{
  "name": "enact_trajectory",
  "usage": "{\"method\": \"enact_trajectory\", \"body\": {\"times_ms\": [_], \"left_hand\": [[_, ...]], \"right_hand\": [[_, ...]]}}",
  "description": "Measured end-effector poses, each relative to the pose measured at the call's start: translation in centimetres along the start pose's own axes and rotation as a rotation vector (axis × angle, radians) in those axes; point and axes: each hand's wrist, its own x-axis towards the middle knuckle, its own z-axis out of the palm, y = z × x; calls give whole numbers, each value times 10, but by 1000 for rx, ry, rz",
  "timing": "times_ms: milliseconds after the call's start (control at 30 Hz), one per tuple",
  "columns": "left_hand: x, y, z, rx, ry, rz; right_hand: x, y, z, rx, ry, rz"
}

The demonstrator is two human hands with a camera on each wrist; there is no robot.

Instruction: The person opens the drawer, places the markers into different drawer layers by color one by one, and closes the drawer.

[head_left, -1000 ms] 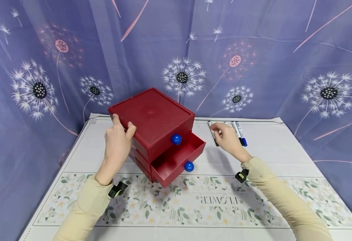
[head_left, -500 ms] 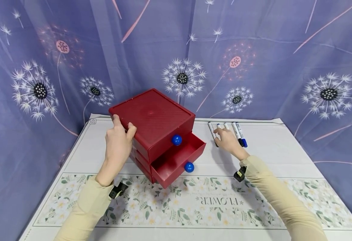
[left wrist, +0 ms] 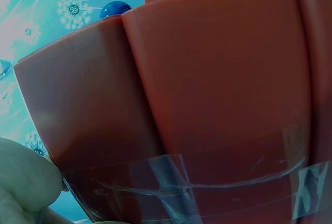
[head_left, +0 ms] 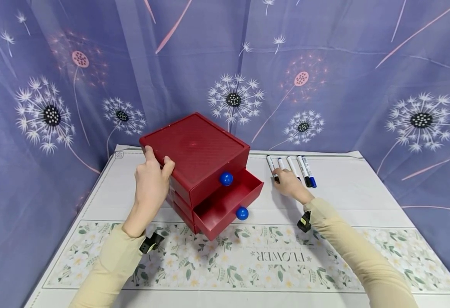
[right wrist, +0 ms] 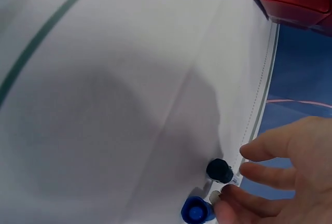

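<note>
A red drawer cabinet [head_left: 194, 149] with blue knobs stands left of centre; its open drawer [head_left: 229, 201] sticks out below the top one. My left hand [head_left: 152, 188] holds its left edge, the thumb on top; in the left wrist view the thumb [left wrist: 28, 177] lies at the edge and other fingers are mostly hidden. My right hand [head_left: 290, 184] is down among several white markers. In the right wrist view its fingers [right wrist: 267, 175] are close to a black-capped marker [right wrist: 219, 170] and a blue-capped marker [right wrist: 196, 211]. Whether thumb and finger pinch the blue-capped one is unclear.
A white cloth with a floral band [head_left: 279, 256] covers the table. Two markers [head_left: 306, 171] lie side by side at the right of the row. A purple dandelion curtain [head_left: 325, 77] hangs behind the table. Clear tape [left wrist: 171, 187] runs across the cabinet's side.
My right hand has moved toward me and down onto the markers, uncovering more of the upper ends. My left hand and the cabinet have stayed in place.
</note>
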Motion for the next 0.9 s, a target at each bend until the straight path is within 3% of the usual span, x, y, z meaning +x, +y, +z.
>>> {"method": "enact_trajectory", "body": {"times_ms": [300, 667, 900], "left_hand": [[0, -1, 0, -8, -16, -11], [1, 0, 0, -2, -21, -23], [1, -2, 0, -7, -19, -10]], "right_hand": [[5, 2, 7, -28, 26, 2], [10, 7, 15, 46, 132, -1], [9, 3, 12, 48, 123, 127]]}}
